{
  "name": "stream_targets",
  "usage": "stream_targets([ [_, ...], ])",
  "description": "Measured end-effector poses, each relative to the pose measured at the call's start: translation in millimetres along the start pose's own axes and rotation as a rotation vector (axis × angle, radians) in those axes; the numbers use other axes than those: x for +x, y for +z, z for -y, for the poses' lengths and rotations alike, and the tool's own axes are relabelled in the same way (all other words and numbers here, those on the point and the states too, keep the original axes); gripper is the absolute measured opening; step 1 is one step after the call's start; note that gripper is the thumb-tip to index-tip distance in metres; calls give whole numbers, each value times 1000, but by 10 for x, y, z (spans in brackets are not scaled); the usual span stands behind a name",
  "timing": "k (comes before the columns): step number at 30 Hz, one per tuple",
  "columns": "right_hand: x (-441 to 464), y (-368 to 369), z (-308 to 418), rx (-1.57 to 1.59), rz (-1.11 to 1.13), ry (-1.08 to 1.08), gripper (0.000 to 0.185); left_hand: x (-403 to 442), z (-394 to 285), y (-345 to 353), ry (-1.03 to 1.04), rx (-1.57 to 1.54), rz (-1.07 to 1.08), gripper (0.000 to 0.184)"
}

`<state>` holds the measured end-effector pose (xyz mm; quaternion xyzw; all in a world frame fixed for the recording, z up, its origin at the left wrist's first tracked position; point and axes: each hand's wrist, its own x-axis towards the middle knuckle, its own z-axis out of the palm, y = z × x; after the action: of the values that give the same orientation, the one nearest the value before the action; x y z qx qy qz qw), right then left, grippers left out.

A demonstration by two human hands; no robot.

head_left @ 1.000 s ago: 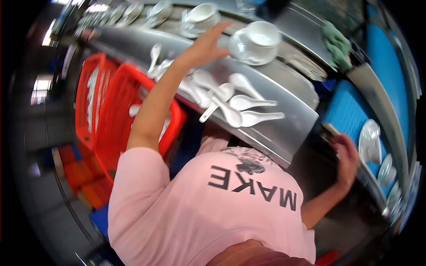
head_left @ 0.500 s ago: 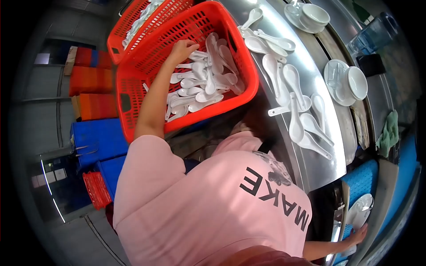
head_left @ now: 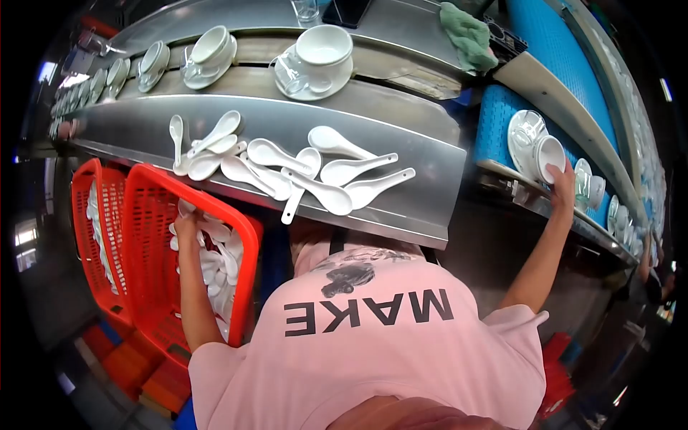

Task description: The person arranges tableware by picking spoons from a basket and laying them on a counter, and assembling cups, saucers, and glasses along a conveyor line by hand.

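Observation:
My left hand is inside a red basket, its fingers closed round a white spoon. More white spoons lie in a heap beside it. Out to the right, my right hand grips the rim of a small white bowl, which rests by a plate with a glass on a blue belt. Several loose white spoons lie in a pile on the steel counter in front of me, some handles over its edge.
Place settings with a bowl, plate and glass line the far strip. A second red basket stands at the left. Green cloth and a dark phone lie at the back. More dishes follow along the belt.
The view has swung toward the right. My left hand has stayed in the basket and now closes on a spoon; my right hand has come onto the bowl.

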<state>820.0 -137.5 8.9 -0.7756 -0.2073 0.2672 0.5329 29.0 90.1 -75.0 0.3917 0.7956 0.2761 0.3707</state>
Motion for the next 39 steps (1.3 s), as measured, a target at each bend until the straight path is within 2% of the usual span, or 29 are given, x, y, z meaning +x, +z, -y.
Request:
stream_targets([
  [1, -23, 78, 29, 24, -36, -15, 50, -23, 21, -23, -77, -135, 16, 37],
  [2, -37, 176, 49, 48, -63, -30, 49, -57, 60, -34, 105, -163, 70, 34],
  [5, -123, 508, 157, 197, -68, 15, 48, -69, 199, 6, 208, -253, 25, 33],
  [7, -89, 808, 219, 172, 38, -22, 45, -321, -21, 115, 226, -95, -70, 27],
  [9, -70, 1172, 369, 148, 172, -108, 43, -346, -101, 173, 452, 63, -118, 26],
  [12, 11, 1849, 597, 183, 355, -122, 44, -134, 64, 151, 540, 373, -53, 35],
  [13, 80, 2079, 613, 183, 401, -134, 46, 6, 166, 81, 548, 247, 124, 34],
  [15, 208, 2542, 643, 227, 545, -126, 48, -497, -313, 171, 441, -52, 55, 30],
  [17, 62, 2897, 888, 198, 593, -7, 53, -189, -22, 54, 167, -306, -73, 30],
  [18, 145, 3067, 830, 130, 650, -24, 58, -187, -55, -45, 58, -193, -88, 32],
  [19, 194, 3220, 736, -37, 578, -118, 61, -214, -104, -163, -48, -73, -95, 35],
  [20, 169, 3310, 753, -179, 603, -162, 65, -181, -85, -300, 84, -131, -97, 43],
  [21, 77, 3386, 765, -361, 477, -341, 57, -317, -264, -375, 49, -269, -101, 46],
  [22, 65, 3388, 804, -276, 580, -327, 52, -328, -303, -518, 83, -316, -72, 45],
  [23, 58, 3333, 874, -181, 690, -319, 48, -254, -347, -675, 114, -366, -56, 45],
  [25, -137, 2905, 1109, -185, 538, -346, 34, -153, -497, -890, 408, -377, -94, 42],
  [26, -63, 2660, 964, -142, 410, -538, 29, -357, -804, -884, 455, -295, -155, 42],
  [27, -58, 2364, 1008, -322, 185, -585, 27, -541, -1180, -810, 492, -212, -232, 41],
  [28, -43, 2021, 996, -326, 39, -641, 27, -544, -1417, -845, 559, -107, -203, 40],
  [30, 111, 1209, 884, -180, -177, -560, 28, -508, -1810, -787, 579, 153, -280, 37],
  [31, 180, 831, 795, -302, -410, -511, 29, -394, -2064, -809, 491, 292, 24, 34],
  [32, 395, 287, 532, -523, -551, -599, 30, -516, -2298, -541, 616, 275, 108, 33],
  [33, 425, -65, 458, -693, -707, -534, 32, -636, -2533, -266, 740, 249, 201, 32],
  [34, 481, -452, 306, -1045, -850, -520, 38, -753, -2770, 14, 855, 217, 302, 34],
  [35, 257, -460, 387, -1153, -823, -374, 42, -707, -2865, 201, 981, 392, 427, 35],
  [36, 325, -725, 233, -1016, -588, -261, 43, -661, -2911, 412, 1036, 340, 623, 37],
  [37, 464, -941, 68, -879, -364, -142, 43, -526, -2843, 638, 1093, 370, 663, 42],
  [38, 457, -888, -15, -932, -370, -240, 42, -474, -2829, 792, 1242, 675, 558, 41],
  [39, 390, -827, -87, -983, -386, -336, 42, -538, -2845, 924, 1121, 658, 704, 36],
])
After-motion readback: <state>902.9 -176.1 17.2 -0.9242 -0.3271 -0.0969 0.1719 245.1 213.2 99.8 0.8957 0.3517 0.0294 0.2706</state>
